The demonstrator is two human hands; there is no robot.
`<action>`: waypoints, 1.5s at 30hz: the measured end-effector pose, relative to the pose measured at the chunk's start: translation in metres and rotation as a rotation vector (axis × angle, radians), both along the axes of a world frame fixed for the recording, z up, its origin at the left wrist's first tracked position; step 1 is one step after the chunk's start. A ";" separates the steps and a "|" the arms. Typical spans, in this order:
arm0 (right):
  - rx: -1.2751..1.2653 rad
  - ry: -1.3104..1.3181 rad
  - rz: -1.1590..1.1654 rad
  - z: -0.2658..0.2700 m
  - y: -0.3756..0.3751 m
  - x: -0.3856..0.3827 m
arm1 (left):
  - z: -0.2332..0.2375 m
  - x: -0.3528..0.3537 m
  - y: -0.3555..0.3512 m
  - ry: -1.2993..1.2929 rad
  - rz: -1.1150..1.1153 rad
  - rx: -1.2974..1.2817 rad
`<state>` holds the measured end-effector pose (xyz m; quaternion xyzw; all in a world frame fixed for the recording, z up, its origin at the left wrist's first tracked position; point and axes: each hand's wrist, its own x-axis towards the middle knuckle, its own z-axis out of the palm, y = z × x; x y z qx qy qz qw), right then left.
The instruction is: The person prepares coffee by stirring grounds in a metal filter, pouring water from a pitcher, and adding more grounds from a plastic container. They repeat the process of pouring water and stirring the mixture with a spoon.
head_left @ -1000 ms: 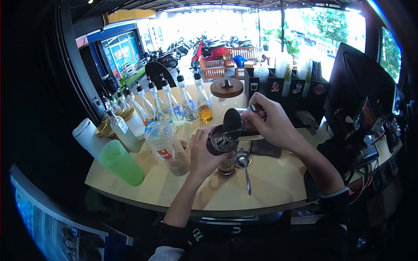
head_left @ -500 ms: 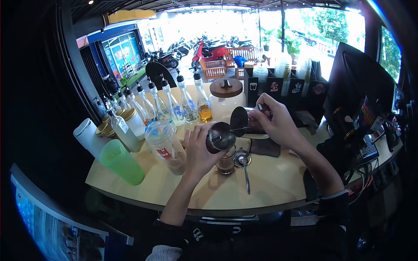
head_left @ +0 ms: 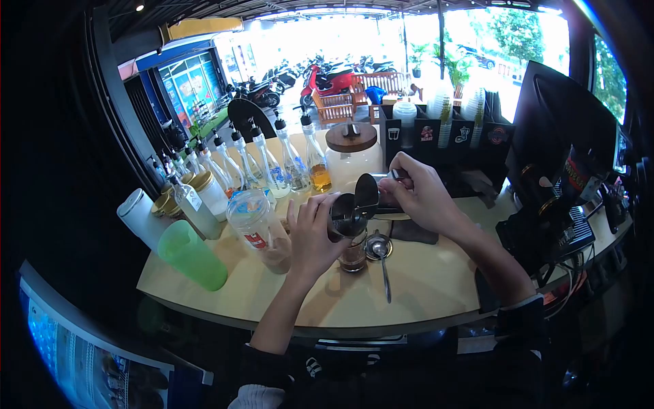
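The left hand (head_left: 312,235) is closed round a dark metal cup (head_left: 343,219), fingers curled over its near side and thumb up along its left wall, so that the cup sits at the fingertips rather than deep in the palm; it is held in the air just above a small glass (head_left: 353,258) of brown drink that stands on the counter (head_left: 436,279); the right hand (head_left: 417,198) is closed on the rear of a steel pitcher (head_left: 366,193), which lies ahead of its knuckles and is tipped to the left, its round mouth facing the cup and meeting the cup's upper right rim, though whether the two rims truly touch cannot be told; a long-handled strainer (head_left: 380,249) lies on the counter just right of the glass, handle pointing toward the person, and a dark cloth (head_left: 417,233) lies under the right wrist; to the left of the left hand stand a plastic jar (head_left: 253,221) and, further out, a green tumbler (head_left: 193,255); behind the hands are a row of pump bottles (head_left: 294,160) and a wooden-lidded jar (head_left: 351,146); half a second ago the cup was tilted toward the camera so that its inside showed, and the pitcher stood a little apart to its right; now the cup is more upright and the pitcher has closed in against it, much as they were a second ago.
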<state>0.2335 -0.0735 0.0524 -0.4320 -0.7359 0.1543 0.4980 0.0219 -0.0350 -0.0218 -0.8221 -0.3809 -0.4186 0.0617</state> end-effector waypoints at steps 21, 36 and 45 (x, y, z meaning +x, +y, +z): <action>-0.110 0.443 0.036 -0.043 -0.004 0.047 | 0.004 -0.003 0.011 -0.105 -0.007 -0.097; -0.198 0.770 -0.080 -0.174 -0.025 0.085 | -0.004 -0.005 0.018 -0.269 -0.108 -0.267; -0.216 0.939 -0.065 -0.211 -0.020 0.075 | -0.010 -0.003 0.019 -0.294 -0.120 -0.252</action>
